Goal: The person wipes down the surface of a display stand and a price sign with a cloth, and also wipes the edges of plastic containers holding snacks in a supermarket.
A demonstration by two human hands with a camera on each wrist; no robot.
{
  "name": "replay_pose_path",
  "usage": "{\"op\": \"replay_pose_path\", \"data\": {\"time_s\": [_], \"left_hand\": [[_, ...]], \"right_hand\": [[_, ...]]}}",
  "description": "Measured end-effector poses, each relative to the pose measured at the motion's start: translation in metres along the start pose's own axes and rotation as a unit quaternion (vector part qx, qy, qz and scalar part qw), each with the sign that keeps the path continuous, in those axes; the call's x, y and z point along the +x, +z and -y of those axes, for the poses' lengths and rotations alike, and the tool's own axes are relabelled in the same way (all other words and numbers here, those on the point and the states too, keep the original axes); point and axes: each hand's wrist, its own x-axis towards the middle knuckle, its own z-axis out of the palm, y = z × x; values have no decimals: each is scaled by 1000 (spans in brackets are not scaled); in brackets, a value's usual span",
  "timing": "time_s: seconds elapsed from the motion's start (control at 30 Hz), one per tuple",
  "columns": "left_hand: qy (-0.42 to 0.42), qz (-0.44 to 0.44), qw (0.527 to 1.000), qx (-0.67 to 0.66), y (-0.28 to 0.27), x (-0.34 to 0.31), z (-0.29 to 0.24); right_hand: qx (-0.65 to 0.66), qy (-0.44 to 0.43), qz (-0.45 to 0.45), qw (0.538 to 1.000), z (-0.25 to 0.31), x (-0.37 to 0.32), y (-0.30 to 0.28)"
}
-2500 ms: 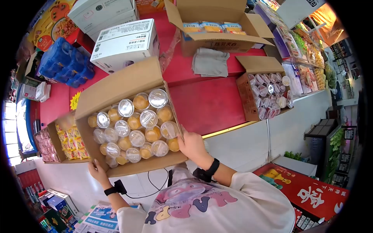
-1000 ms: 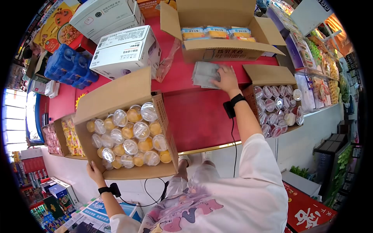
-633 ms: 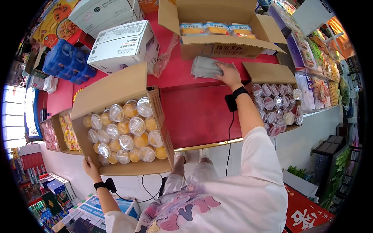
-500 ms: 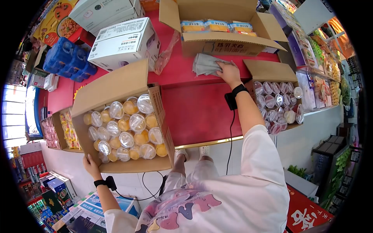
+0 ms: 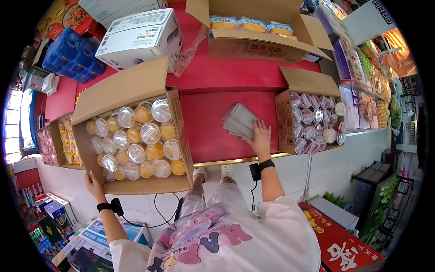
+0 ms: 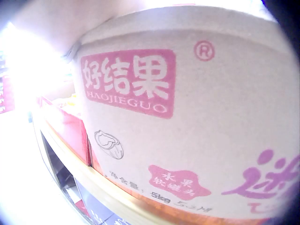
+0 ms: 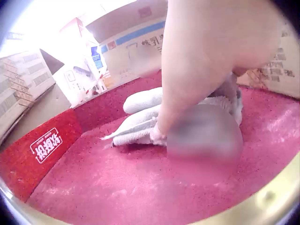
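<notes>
My left hand [image 5: 94, 187] grips the lower left corner of an open cardboard box [image 5: 147, 186] in the head view. Inside that box stand rows of clear-lidded cups [image 5: 136, 153] with orange-yellow contents. The left wrist view shows the printed side of the box [image 6: 140, 133] close up, with part of the hand at its top left corner. With fingers straight and spread, my right hand [image 5: 260, 140] presses on a folded grey cloth [image 5: 239, 120]. The cloth lies on the red lower surface [image 5: 208, 140] to the right of the box; in the right wrist view its folds [image 7: 140, 119] show beside the thumb.
A smaller box [image 5: 284, 122] of lidded cups borders the red surface on the right. Behind, on a raised red ledge [image 5: 235, 75], stand a carton of packaged bread [image 5: 258, 47] and a white beer box [image 5: 138, 41]. A gold edge strip [image 5: 217, 162] runs along the front.
My right hand left the cup box, reached the grey cloth on the raised ledge and brought it down toward me onto the lower red surface. The left hand stays at the box corner.
</notes>
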Motion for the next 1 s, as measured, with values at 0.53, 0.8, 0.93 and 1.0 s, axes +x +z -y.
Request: {"op": "replay_pose_path", "data": {"time_s": [0.53, 0.8, 0.93, 1.0], "left_hand": [[11, 9, 1000, 10, -1, -1, 0], [2, 3, 1000, -19, -2, -2, -17], [17, -17, 1000, -10, 0, -4, -10], [22, -12, 1000, -13, 1, -1, -10]], "right_hand": [[-74, 98, -19, 992, 43, 23, 52], [-83, -12, 72, 994, 144, 85, 91], [-107, -146, 98, 979, 177, 102, 95], [-105, -167, 150, 969, 170, 106, 82]]}}
